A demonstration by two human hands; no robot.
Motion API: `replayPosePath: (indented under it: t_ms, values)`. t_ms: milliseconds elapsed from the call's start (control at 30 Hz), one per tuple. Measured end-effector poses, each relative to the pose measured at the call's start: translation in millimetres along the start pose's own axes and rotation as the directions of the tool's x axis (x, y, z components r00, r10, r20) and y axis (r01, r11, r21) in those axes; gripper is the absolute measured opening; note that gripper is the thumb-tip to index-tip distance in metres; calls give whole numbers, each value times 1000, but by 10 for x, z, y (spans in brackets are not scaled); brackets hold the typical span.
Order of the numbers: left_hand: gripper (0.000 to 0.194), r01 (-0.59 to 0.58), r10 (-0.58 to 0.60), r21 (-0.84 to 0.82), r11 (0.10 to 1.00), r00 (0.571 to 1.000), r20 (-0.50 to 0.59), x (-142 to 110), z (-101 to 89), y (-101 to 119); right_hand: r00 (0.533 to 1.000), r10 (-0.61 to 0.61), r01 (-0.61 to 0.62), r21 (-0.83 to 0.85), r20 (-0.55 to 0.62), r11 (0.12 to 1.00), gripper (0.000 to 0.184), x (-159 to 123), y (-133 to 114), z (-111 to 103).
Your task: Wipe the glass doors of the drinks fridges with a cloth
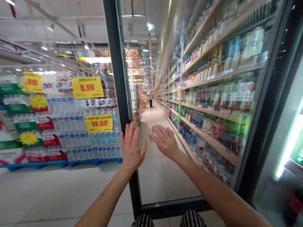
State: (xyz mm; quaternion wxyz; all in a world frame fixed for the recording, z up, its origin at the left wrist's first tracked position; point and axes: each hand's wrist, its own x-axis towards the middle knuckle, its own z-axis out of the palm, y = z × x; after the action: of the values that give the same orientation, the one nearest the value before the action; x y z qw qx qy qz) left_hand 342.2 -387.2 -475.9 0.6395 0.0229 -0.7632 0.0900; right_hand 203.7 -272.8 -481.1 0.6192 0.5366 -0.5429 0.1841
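A glass cooler door with a black frame (117,63) stands swung out in front of me. My left hand (131,149) lies flat against the frame's left side and the adjoining glass, fingers up and thumb spread out. Over the middle of the glass pane (153,176) is my right hand (164,140), its fingers stretched out and pointing up and left. Motion smears its fingertips, and a pale blur beside them is too unclear to name. Neither hand shows anything clearly held. Through the pane or mirrored in it appear shelves of bottled drinks (208,104).
Stacked packs of bottled water (94,146) stand on a blue pallet (63,164) at the left, with yellow price signs (87,87) above. Cooler shelving with a bright light strip (290,151) is at the far right. A person (151,100) stands far down the aisle.
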Motion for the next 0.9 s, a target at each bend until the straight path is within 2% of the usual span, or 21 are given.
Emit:
replayPosePath:
  t_ms: [67, 133, 167, 233, 300, 333, 433, 500, 567, 667, 700, 767, 833, 900]
  values:
    - [66, -10, 10, 3, 1000, 1000, -9, 30, 43, 30, 978, 200, -202, -36, -57, 979, 41, 96, 134, -44]
    - [66, -14, 14, 1, 1000, 1000, -14, 66, 83, 61, 954, 290, -294, -45, -74, 955, 42, 109, 181, -75]
    - [65, -18, 18, 0, 1000, 1000, -15, 83, 100, 75, 963, 264, -266, -41, -55, 963, 42, 64, 170, -88]
    - [64, -29, 29, -3, 1000, 1000, -10, 111, 130, 101, 993, 115, -115, -21, 10, 993, 40, -92, 128, -113]
    - [64, -40, 40, -12, 999, 999, 3, 129, 165, 122, 998, 1, 0, -14, 63, 1000, 39, -223, 140, -140]
    - [63, -43, 43, -19, 999, 999, 9, 135, 187, 132, 998, 9, -7, -30, 62, 1000, 39, -243, 182, -156]
    - [63, -49, 49, -35, 998, 999, 6, 152, 265, 164, 974, 223, -227, -112, -48, 967, 42, -153, 382, -208]
    - [63, -51, 51, -34, 998, 999, 4, 169, 317, 188, 947, 302, -315, -127, -113, 941, 44, -112, 458, -246]
    - [64, -51, 52, -33, 998, 999, 16, 188, 362, 211, 963, 256, -264, -125, -81, 956, 42, -178, 443, -286]
    - [64, -58, 60, -36, 998, 997, 47, 210, 430, 249, 991, 132, -126, -119, 39, 985, 40, -354, 404, -335]
    - [64, -62, 64, -37, 997, 997, 50, 216, 456, 264, 990, 133, -126, -123, 48, 984, 39, -381, 427, -345]
    - [64, -68, 70, -40, 997, 997, 41, 224, 509, 294, 973, 231, -230, -147, -15, 962, 40, -370, 531, -357]
    - [65, -69, 70, -43, 997, 997, 21, 230, 556, 321, 930, 352, -365, -158, -103, 918, 42, -340, 639, -365]
    - [65, -66, 67, -46, 997, 998, 18, 235, 586, 340, 917, 383, -396, -154, -109, 905, 44, -386, 662, -375]
